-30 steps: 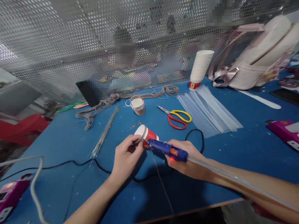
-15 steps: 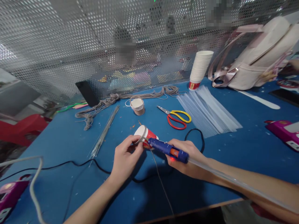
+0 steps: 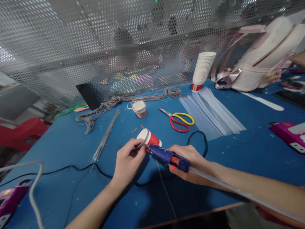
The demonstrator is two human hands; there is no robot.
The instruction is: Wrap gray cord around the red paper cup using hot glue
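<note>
Over a blue table (image 3: 59,140), the left hand (image 3: 128,162) pinches a tilted red-and-white paper cup (image 3: 154,139) banded with grey cord (image 3: 146,138), the right hand (image 3: 195,161) wraps around a blue glue gun (image 3: 164,154), nozzle beside the cup, scissors (image 3: 174,115) lying beyond.

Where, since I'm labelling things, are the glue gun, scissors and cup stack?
Glue gun (image 3: 164,154): head view, middle of its blue body.
Scissors (image 3: 172,115): head view, near the pivot.
Cup stack (image 3: 203,68): head view, white stacked rims.

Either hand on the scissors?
No, the scissors lie apart on the blue table, while the left hand holds a paper cup and the right hand a blue glue gun.
</note>
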